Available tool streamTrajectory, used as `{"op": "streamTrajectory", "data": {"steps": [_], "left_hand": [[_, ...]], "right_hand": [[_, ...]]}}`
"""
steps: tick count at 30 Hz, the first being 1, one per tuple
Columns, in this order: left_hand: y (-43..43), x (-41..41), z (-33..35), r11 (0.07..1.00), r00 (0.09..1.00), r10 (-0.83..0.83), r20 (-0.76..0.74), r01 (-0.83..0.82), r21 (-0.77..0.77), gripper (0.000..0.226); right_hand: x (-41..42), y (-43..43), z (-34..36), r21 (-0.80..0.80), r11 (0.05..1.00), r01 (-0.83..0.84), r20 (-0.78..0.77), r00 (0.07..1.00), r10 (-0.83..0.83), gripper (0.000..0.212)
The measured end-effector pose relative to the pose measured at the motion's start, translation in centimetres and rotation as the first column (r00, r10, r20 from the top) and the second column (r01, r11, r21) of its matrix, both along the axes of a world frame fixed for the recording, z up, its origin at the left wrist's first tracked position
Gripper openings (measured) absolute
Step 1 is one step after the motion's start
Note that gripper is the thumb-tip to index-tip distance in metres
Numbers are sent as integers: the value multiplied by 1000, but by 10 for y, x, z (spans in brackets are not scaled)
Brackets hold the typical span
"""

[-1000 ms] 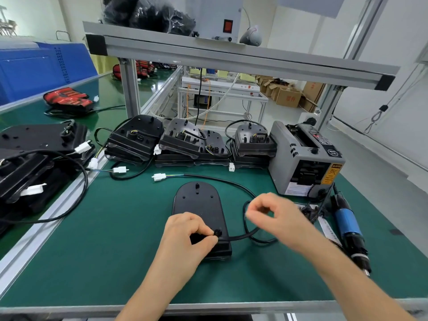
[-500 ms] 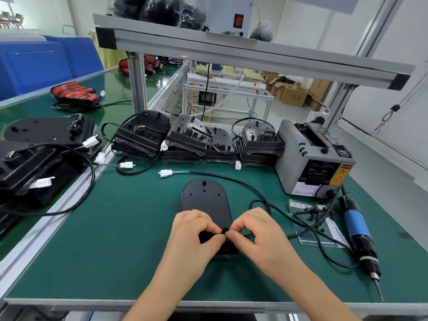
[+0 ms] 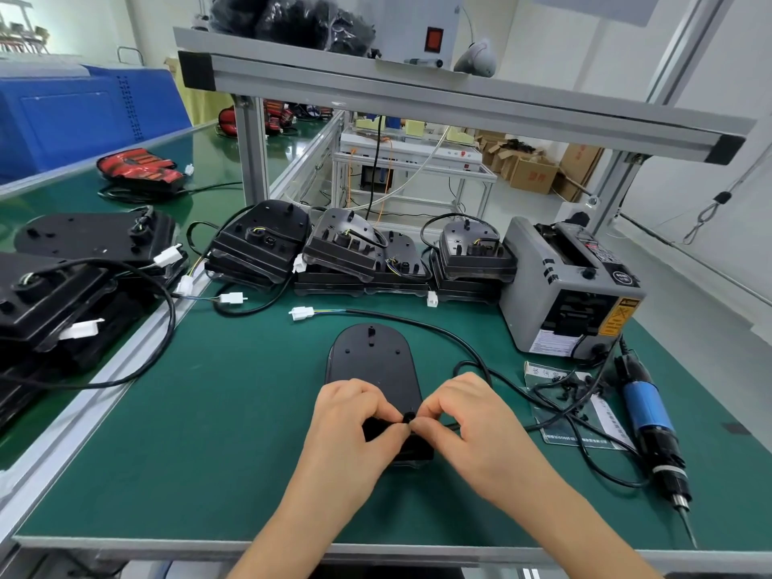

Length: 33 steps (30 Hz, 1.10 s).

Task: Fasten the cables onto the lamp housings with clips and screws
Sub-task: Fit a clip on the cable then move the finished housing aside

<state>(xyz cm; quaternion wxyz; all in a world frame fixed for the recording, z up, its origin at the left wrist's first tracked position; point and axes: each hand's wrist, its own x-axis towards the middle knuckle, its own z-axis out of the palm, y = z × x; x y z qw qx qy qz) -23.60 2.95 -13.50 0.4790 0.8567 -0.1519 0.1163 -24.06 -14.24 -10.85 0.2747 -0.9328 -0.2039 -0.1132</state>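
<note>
The lamp housing (image 3: 371, 361) is lying flat near the front edge of the bench (image 3: 209, 411), its long axis running front to back. At its near end the left hand (image 3: 351, 424) is pinching the small black clip (image 3: 408, 417). The right hand (image 3: 472, 420), fingertips touching the left's, is pinching the cable (image 3: 417, 328). The screwdriver (image 3: 647, 415) is lying toward the right edge, nearer the right hand.

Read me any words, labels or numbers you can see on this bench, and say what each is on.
Nothing can be read for certain.
Yellow warning sticker on the grey tape dispenser: print too small.
White label on its front: too small.
Round badge on its top: blurred.
Cardboard box: orange marks, blurred.
Printed sheet under the screws: blurred.
</note>
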Motion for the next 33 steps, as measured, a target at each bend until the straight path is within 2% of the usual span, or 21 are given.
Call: {"op": "streamTrajectory", "data": {"steps": [10,15,19,29,33], "left_hand": [[0,1,-3,1000,1000,3,29,-3,5,20],[-1,1,-3,1000,1000,10,26,-10,9,20],[-1,0,-3,1000,999,3,34,-3,8,23],[-2,-2,-5,999,998,32,53,-31,-29,22],[-1,-4,-5,1000,998,24,53,-23,-18,20]], "right_hand": [[2,4,1,-17,999,38,24,999,-38,15],[5,3,5,-83,997,11,-54,998,-16,17],[7,5,7,-45,999,30,-88,996,-34,15],[3,11,1,-80,996,34,41,999,-31,12],[4,10,2,-47,998,41,12,999,-41,8]]}}
